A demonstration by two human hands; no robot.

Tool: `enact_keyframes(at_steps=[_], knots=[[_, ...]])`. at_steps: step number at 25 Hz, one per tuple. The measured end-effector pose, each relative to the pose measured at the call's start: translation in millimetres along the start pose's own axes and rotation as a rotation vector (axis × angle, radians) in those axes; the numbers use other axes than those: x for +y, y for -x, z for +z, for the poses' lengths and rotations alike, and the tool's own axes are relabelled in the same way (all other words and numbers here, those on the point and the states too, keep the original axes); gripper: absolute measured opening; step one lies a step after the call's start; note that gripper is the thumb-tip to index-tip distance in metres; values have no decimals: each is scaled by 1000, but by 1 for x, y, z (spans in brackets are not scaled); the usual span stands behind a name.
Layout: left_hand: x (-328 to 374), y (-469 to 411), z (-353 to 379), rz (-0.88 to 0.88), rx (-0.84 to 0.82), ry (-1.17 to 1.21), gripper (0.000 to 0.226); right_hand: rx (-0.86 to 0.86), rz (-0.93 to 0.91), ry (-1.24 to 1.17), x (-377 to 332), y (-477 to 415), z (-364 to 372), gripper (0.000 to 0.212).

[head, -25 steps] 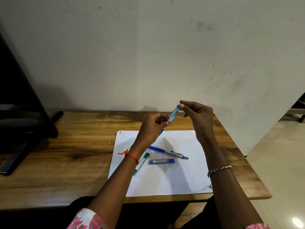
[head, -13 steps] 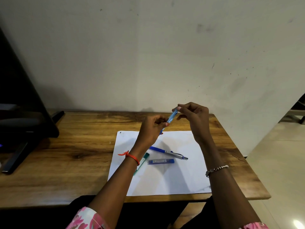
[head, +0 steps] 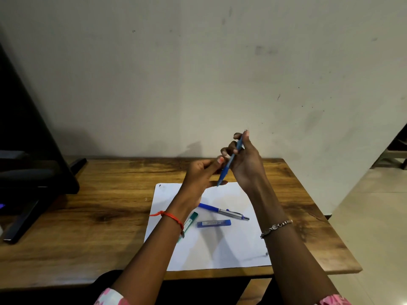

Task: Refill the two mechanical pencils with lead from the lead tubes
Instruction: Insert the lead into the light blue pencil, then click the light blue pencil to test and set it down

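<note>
My right hand (head: 246,166) grips a light-blue mechanical pencil (head: 226,170) above the table, tilted, tip down and to the left, top end by my fingertips. My left hand (head: 198,177) is just left of the pencil's lower barrel, index finger and thumb spread apart with nothing in them; whether a fingertip touches the barrel is unclear. On the white paper (head: 220,249) lie a second pencil (head: 222,211), blue and silver, a blue lead tube (head: 213,223), and a green lead tube (head: 190,221) partly hidden by my left wrist.
The paper lies on a wooden table (head: 88,205) against a pale wall. A black monitor stand (head: 33,172) occupies the table's left end. A tiny dark item (head: 266,253) rests near the paper's lower right corner. The table's right edge drops to a tiled floor.
My right hand moved from pinching the pencil's top end to gripping its barrel and lifted it slightly. My left hand released the lower barrel and opened.
</note>
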State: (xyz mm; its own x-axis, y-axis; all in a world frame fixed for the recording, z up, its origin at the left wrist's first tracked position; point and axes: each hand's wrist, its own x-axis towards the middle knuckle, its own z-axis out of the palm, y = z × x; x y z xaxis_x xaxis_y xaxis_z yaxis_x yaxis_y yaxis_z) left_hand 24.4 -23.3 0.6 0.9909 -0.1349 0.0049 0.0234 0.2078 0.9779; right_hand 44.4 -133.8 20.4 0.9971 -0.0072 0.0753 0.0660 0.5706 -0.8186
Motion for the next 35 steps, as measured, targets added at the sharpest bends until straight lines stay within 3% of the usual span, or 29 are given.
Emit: enact_keyframes(at_steps=[3,11,16,35], knots=[[4,-1,-7,-122,-71,229,20,0,9,-191,-18,-7,7,53],[10,5,-19,-295,-180,262,15,-77,-46,-216,-60,-14,21,59],[6,8,-14,-388,-211,338,13,-40,-28,-225,-62,-12,24,55],[5,9,-15,-398,-232,371,16,12,-39,-168,-57,-11,19,52]])
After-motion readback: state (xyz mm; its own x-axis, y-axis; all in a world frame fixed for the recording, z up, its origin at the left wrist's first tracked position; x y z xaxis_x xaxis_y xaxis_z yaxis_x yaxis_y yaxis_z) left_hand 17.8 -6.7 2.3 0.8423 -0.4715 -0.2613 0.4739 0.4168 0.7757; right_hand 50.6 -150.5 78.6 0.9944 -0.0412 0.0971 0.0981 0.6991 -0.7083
